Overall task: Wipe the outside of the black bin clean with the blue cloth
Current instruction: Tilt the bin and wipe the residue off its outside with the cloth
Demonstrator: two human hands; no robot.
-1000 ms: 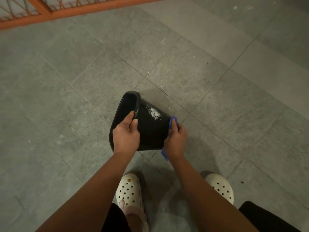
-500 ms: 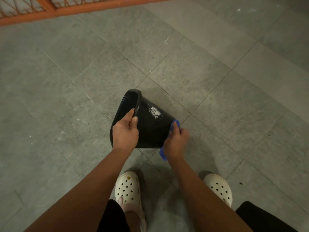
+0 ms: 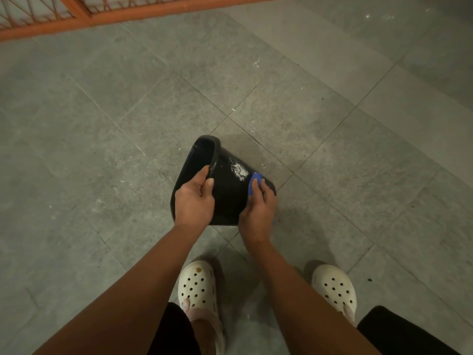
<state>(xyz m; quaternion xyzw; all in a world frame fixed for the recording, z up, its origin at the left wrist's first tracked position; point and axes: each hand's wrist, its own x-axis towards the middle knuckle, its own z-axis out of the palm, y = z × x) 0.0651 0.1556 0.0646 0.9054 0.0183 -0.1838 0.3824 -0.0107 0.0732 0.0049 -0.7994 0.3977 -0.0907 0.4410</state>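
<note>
The black bin point(image 3: 227, 190) is held tipped on its side above the grey floor, its open mouth facing left. A white powdery smear point(image 3: 239, 170) marks its upper outer wall. My left hand point(image 3: 194, 201) grips the rim, thumb outside and fingers hooked over the edge. My right hand point(image 3: 257, 211) holds the blue cloth point(image 3: 254, 184) bunched under its fingers and presses it against the bin's side near the base, just right of the smear. Most of the cloth is hidden under the hand.
Grey stone floor tiles point(image 3: 128, 111) spread all around, with pale specks of dust. An orange metal railing point(image 3: 128, 14) runs along the top left. My feet in white perforated clogs point(image 3: 199, 285) point(image 3: 335, 285) stand just below the bin.
My right hand has slid with the cloth from the bin's base edge up onto its side, closer to the white smear. The left hand keeps its grip on the rim.
</note>
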